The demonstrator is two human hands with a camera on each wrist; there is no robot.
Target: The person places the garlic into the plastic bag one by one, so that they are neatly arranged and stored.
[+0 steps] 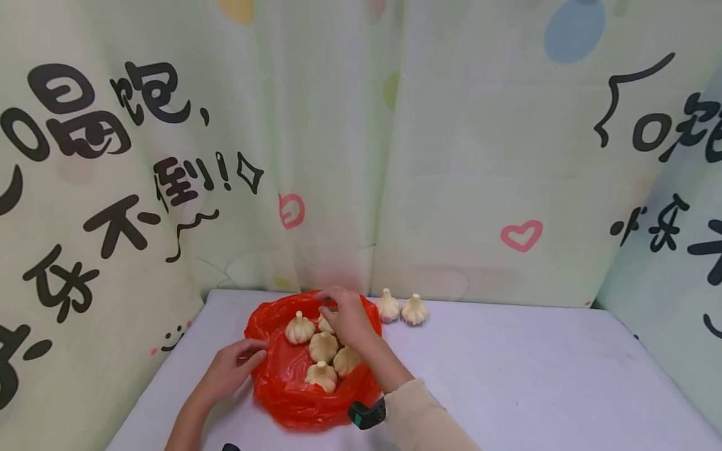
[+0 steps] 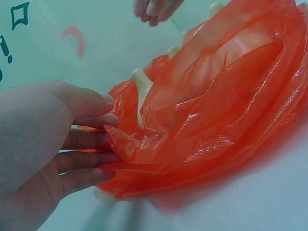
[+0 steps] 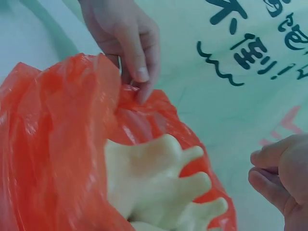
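Note:
A red plastic bag (image 1: pixel 287 401) stands with its mouth spread wide and several garlic bulbs (image 1: pixel 323 346) inside. At the bag's left rim is my left hand (image 1: pixel 232 369). In the left wrist view its fingers (image 2: pixel 86 159) reach fairly straight against the thin plastic, and the thumb lies above them. My right hand (image 1: pixel 348 318) hovers over the far right part of the bag, hiding some bulbs. Its fingers bend loosely, and in the right wrist view the hand (image 3: pixel 286 178) shows nothing between thumb and fingers.
Two more garlic bulbs, one (image 1: pixel 387 305) beside the bag and another (image 1: pixel 414 310) to its right, sit at the back of the white table (image 1: pixel 524 376). A printed curtain (image 1: pixel 451 188) hangs behind. A small black object (image 1: pixel 230 447) shows at the bottom edge.

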